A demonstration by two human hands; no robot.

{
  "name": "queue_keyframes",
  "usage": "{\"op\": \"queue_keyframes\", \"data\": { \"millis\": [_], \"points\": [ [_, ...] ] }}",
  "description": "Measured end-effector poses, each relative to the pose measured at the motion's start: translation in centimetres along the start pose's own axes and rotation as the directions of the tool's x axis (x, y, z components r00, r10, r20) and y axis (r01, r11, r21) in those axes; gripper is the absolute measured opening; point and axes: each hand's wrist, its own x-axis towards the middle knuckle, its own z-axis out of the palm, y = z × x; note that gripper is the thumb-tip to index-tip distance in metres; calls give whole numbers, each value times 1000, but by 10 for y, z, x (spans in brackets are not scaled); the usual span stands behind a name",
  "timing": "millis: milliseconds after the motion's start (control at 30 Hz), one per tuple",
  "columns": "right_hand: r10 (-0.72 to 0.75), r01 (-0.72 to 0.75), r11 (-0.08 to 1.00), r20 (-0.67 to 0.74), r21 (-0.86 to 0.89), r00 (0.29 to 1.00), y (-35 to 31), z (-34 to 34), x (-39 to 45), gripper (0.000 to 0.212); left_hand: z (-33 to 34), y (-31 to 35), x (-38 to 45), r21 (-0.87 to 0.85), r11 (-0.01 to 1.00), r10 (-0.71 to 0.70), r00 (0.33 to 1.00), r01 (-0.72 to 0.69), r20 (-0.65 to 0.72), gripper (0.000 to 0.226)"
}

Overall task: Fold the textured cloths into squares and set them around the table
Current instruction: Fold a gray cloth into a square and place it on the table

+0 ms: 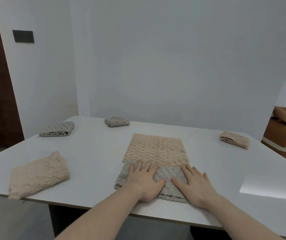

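Four folded cloths already sit around the white surface [93,153]; a flat beige cloth [156,149] lies just beyond the fingertips. Both grips, left hand [144,179] and right hand [196,186], lie flat and open, pressing the folded grey cloth [166,177], which overlaps it. Lifting off, the springy layers may splay; sliding it could drag the beige one askew.

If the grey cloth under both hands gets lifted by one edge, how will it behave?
The grey cloth looks soft, so probably floppy. Its stacked layers, visible at the near edge, would likely fall open unless pinched together. It seems light and may slide on the smooth table.
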Motion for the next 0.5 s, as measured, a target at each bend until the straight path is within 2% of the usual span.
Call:
{"op": "queue_keyframes", "data": {
  "millis": [267,500],
  "points": [
    [-10,11,1000,-5,6,1000,4,-1,8,85,4,-2,7,-23,1000,-4,999,3,-46,83],
    [-15,15,1000,-3,1,1000,3,-3,5,83,0,-37,-1,-35,999,-43,998,41,-45,93]
  ]
}}
